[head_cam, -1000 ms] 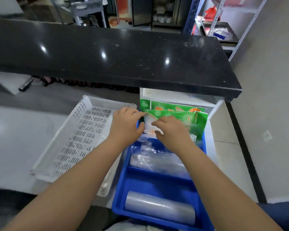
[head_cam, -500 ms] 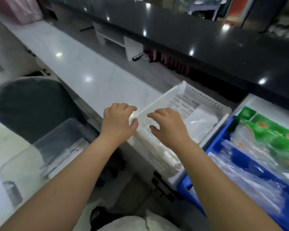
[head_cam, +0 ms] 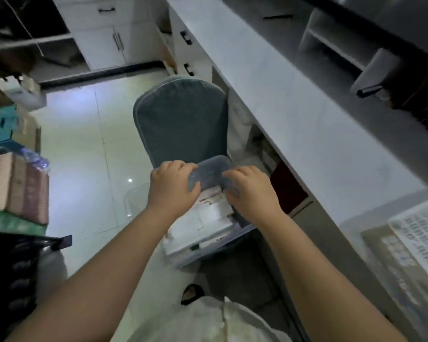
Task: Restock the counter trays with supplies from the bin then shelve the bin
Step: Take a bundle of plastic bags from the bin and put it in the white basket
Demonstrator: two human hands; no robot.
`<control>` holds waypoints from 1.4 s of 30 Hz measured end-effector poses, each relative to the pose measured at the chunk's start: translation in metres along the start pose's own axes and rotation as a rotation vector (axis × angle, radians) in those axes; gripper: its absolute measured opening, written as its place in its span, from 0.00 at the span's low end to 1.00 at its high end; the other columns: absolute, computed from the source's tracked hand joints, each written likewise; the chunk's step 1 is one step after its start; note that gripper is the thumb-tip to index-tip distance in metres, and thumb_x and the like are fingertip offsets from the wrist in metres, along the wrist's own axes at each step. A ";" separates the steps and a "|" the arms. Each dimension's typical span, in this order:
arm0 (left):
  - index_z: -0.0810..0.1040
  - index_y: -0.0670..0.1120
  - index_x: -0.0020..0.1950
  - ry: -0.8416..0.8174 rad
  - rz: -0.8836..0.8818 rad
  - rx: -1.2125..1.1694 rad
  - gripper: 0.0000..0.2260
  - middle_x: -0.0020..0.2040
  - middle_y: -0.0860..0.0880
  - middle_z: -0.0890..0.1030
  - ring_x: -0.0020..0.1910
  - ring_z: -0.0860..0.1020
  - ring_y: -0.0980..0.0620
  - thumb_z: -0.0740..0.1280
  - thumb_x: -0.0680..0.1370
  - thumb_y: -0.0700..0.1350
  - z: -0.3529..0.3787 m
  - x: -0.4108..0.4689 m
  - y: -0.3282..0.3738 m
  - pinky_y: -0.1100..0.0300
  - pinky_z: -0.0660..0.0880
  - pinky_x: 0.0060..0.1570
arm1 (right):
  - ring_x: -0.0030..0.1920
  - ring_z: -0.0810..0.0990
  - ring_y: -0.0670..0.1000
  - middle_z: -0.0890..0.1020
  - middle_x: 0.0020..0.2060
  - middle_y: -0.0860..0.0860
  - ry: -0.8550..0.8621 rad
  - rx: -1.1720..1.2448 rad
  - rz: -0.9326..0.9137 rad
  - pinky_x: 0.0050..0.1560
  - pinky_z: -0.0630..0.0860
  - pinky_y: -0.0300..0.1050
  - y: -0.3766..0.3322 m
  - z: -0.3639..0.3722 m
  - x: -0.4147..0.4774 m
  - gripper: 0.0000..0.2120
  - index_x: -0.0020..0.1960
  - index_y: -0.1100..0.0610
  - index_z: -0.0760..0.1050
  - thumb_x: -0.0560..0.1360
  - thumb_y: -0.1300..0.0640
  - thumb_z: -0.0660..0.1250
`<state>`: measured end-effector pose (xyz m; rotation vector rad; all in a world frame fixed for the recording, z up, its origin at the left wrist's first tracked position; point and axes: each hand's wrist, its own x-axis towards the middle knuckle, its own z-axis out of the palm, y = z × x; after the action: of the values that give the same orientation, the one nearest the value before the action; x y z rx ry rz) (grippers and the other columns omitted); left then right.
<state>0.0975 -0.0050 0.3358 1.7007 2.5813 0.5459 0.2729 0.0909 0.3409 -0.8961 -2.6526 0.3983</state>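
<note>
**Both hands at the clear bin on the chair seat**

The long white counter (head_cam: 307,124) had a smooth, faintly marbled top and ran along the right side. At its near end, at the right edge of the view, lay a white plastic tray (head_cam: 425,243) with many small slots in its wall. The floor (head_cam: 84,154) was of pale glossy tiles and reflected a small light.

A chair (head_cam: 181,122) with a rounded back in grey-blue fabric, edged with light piping, stood just beside the counter front. On its seat rested the bin (head_cam: 208,253), a rectangular box of clear plastic with rounded corners. Its far wall looked bluish and half transparent. Inside lay flat white packets (head_cam: 208,218), stacked and slightly fanned, some with reddish print.

The left hand (head_cam: 172,186) was curled over the far left corner of the bin, fingers closed on the rim. The right hand (head_cam: 251,191) gripped the far right part of the same rim, fingers bent over it. Both forearms covered much of the bin's sides.

At the left, cardboard boxes (head_cam: 17,183) stood piled, partly blurred. White cabinets (head_cam: 109,38) with dark handles stood far behind the chair.
</note>
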 end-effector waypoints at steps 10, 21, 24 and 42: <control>0.75 0.52 0.64 -0.352 -0.250 -0.064 0.20 0.59 0.48 0.78 0.58 0.72 0.44 0.66 0.73 0.52 0.098 -0.024 -0.106 0.51 0.68 0.53 | 0.57 0.76 0.59 0.81 0.56 0.54 -0.334 0.111 0.125 0.56 0.73 0.55 0.007 0.118 0.036 0.16 0.59 0.57 0.78 0.72 0.60 0.71; 0.69 0.52 0.68 -0.683 -0.449 -0.097 0.23 0.63 0.47 0.74 0.62 0.69 0.43 0.66 0.73 0.56 0.267 -0.045 -0.148 0.48 0.66 0.58 | 0.63 0.70 0.57 0.75 0.63 0.53 -0.806 0.019 0.112 0.62 0.68 0.53 0.096 0.296 0.062 0.20 0.65 0.53 0.72 0.74 0.55 0.68; 0.68 0.52 0.68 -0.795 -0.413 -0.082 0.24 0.65 0.46 0.73 0.63 0.69 0.43 0.67 0.73 0.52 0.309 -0.049 -0.146 0.47 0.67 0.57 | 0.64 0.68 0.58 0.73 0.65 0.54 -0.866 -0.024 0.106 0.64 0.66 0.55 0.116 0.335 0.066 0.23 0.67 0.53 0.69 0.73 0.56 0.68; 0.75 0.49 0.60 -0.729 -0.345 -0.239 0.16 0.53 0.46 0.78 0.51 0.75 0.44 0.67 0.73 0.45 0.379 -0.045 -0.161 0.51 0.69 0.49 | 0.62 0.68 0.59 0.73 0.61 0.58 -0.860 -0.074 0.195 0.61 0.67 0.55 0.157 0.408 0.067 0.23 0.67 0.55 0.64 0.73 0.58 0.65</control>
<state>0.0448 0.0056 -0.0755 1.0657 2.0914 0.1588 0.1531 0.1879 -0.0735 -1.2166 -3.3583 0.9087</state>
